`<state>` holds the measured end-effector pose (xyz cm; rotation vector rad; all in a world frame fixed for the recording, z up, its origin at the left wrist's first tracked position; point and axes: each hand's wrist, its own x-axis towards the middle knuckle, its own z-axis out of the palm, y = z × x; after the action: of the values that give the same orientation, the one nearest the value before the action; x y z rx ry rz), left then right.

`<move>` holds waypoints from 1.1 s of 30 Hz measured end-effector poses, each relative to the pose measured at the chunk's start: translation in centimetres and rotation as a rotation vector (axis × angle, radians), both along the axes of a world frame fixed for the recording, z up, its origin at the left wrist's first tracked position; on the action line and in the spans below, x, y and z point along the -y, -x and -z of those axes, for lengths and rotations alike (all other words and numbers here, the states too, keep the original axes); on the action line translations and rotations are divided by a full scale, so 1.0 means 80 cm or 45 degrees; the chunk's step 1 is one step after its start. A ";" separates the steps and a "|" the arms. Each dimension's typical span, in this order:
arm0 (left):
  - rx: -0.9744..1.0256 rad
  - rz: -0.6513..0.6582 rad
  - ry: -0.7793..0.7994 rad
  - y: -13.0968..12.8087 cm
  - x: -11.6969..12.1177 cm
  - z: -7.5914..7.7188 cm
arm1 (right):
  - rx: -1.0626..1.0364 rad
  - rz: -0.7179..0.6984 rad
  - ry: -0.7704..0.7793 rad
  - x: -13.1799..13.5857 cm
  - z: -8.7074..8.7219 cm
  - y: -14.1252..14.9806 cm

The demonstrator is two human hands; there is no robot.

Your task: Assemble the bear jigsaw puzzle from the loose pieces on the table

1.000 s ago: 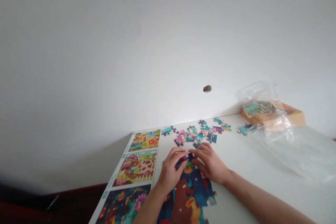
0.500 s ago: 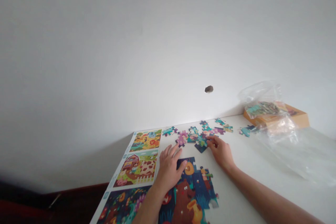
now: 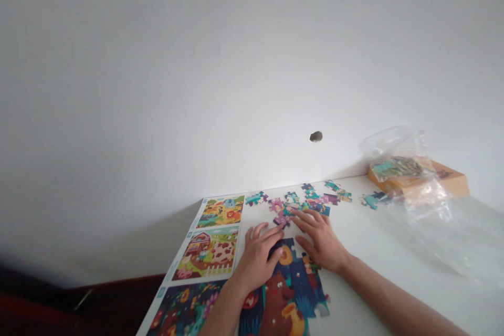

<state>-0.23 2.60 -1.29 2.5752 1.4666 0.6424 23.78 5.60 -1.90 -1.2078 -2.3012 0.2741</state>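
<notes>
A partly joined jigsaw puzzle point(image 3: 277, 299) with a brown bear on dark blue lies in front of me on the white table. My left hand point(image 3: 258, 257) rests at its upper left edge, fingers spread, the thumb over the puzzle. Just beyond it, my right hand point(image 3: 321, 236) lies palm down with its fingers stretched over loose puzzle pieces, partly covering them. A purple puzzle piece point(image 3: 281, 219) is by the fingertips of both hands; whether either presses on it, I cannot tell. More loose puzzle pieces point(image 3: 311, 192) are scattered behind.
Left of the puzzle is a picture sheet point(image 3: 208, 252) with farm, animal and night scenes. An orange box point(image 3: 452, 181) stands at the back right, with a clear plastic bag point(image 3: 429, 199) over it. A white wall point(image 3: 236, 89) with a hole rises behind the table.
My right hand has moved left and nearer the puzzle, from pinching among the loose pieces to lying with fingers stretched. A purple piece now lies closer to my left fingertips.
</notes>
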 end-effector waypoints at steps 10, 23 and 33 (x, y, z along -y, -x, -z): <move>0.015 -0.232 -0.122 0.006 -0.010 0.019 | 0.053 0.249 -0.018 0.000 0.003 0.001; -0.039 -0.042 -0.023 -0.003 0.002 -0.002 | -0.063 0.396 0.062 -0.010 0.018 -0.004; 0.014 0.027 0.014 -0.003 0.001 -0.002 | -0.496 0.193 0.115 -0.012 0.020 -0.005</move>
<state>0.04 2.51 -1.13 2.5713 1.4329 0.6429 24.14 6.60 -3.50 -1.2406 -1.8716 0.5131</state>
